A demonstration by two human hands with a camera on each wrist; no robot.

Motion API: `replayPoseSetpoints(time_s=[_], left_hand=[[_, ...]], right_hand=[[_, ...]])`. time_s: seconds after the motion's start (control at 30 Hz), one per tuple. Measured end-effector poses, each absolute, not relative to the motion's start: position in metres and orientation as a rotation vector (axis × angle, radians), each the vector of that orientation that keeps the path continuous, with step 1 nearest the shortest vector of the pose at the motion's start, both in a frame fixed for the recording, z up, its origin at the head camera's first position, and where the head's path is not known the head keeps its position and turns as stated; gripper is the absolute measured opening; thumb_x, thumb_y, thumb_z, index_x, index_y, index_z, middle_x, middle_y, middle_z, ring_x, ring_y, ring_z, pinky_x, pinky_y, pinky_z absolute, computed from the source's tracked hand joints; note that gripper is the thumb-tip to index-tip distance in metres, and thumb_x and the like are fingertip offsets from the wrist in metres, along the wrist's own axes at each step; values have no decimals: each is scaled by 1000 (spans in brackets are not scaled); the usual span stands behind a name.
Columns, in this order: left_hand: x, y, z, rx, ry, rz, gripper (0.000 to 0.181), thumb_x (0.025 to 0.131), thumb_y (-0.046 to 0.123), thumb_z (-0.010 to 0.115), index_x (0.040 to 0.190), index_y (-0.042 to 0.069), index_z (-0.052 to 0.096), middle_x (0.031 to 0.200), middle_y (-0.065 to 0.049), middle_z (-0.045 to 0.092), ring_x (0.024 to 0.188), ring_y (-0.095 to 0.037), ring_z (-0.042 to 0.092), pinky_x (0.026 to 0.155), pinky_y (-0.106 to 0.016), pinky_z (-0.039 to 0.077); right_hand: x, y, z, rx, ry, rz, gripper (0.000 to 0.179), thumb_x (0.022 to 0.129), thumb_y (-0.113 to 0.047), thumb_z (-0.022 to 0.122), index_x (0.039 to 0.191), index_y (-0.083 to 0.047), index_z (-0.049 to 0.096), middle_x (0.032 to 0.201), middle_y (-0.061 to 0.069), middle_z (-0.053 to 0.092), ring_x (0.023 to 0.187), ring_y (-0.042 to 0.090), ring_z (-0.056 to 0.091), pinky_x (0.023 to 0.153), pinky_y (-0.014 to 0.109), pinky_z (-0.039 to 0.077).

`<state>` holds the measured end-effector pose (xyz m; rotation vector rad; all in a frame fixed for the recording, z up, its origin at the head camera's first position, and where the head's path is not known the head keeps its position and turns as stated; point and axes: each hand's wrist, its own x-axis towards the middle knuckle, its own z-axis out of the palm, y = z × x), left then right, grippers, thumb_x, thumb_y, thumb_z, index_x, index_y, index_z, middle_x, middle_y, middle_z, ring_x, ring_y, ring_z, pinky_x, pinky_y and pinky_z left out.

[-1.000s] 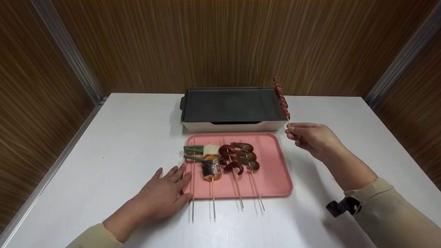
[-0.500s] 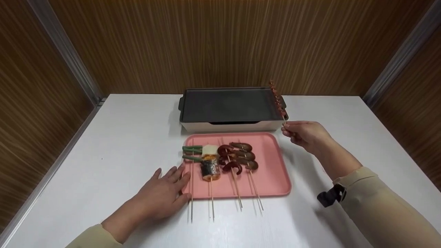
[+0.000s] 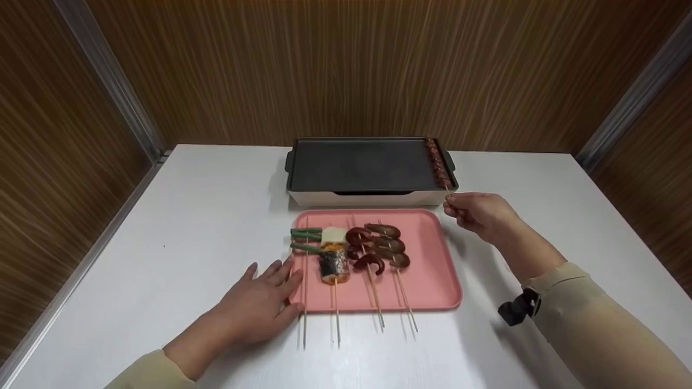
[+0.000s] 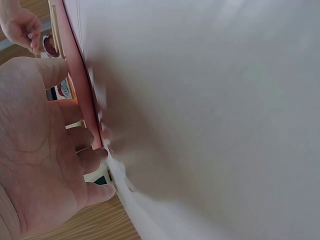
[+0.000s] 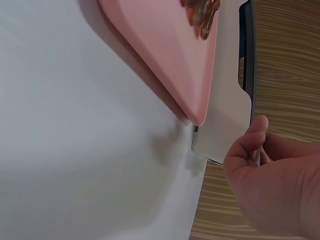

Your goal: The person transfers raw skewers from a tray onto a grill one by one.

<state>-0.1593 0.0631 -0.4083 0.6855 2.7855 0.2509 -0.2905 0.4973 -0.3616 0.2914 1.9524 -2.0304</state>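
Since a second ago, the thin wooden skewer threaded with small red pieces has come down: its tip stood beyond the back edge of the rectangular black griddle plate with a white base, and now the red pieces lie along the plate's right side, inside the rim. The right hand has shifted slightly to the left with it. Its grip is a closed pinch — thumb against curled fingers — holding the bare end of that skewer just past the plate's near right corner.

The left hand is spread flat, palm down, fingers nearly straight and gripping nothing; its fingertips touch the left edge of the pink rectangular tray with rounded corners. The tray sits just in front of the griddle on a white surface.

Four more skewers lie side by side on the tray, their sticks jutting over its near edge. From left to right they carry green sticks set crosswise, a white block above a silvery-black piece, dark red curled pieces and brown shrimp-like pieces. Brown wood-grain panels rise behind and at both sides. A small black device is fixed at the beige right sleeve's cuff.
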Motion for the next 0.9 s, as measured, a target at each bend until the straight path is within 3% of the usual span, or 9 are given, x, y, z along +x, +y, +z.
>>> replayPoseSetpoints(time_s=[0.27,0.47,0.57,0.77,0.9], left_hand=[[-161,64,-410,704,2801,235,69,110,54,43,163,9,44,172,-15,28,158,-39,29,124,-67,18],[-160,64,-409,699,2786,255,69,110,53,43,163,8,44,173,-15,28,158,-40,28,124,-68,17],[-160,64,-409,699,2784,260,69,110,53,43,163,8,44,172,-15,28,158,-39,28,124,-68,18],[-159,62,-407,703,2778,267,69,110,53,43,163,8,44,172,-15,29,158,-39,28,124,-68,18],[-159,62,-406,698,2775,268,69,110,53,43,163,8,44,172,-15,28,158,-38,27,124,-68,17]], right_hand=[[-276,503,-358,288,1935,-2031,22,110,-13,58,95,-10,75,88,1,77,83,6,72,70,19,53],[-254,507,-358,263,1951,-2022,12,107,-17,64,109,-7,70,93,1,78,89,8,75,73,20,55],[-241,508,-359,235,1977,-1988,18,107,-17,64,118,-3,67,96,2,78,91,9,75,74,20,55],[-216,506,-358,178,2032,-1859,49,110,-21,59,146,11,49,105,3,76,95,9,74,77,22,55],[-201,501,-360,177,2029,-1798,56,110,-22,59,151,12,44,109,7,76,95,11,74,77,23,55]])
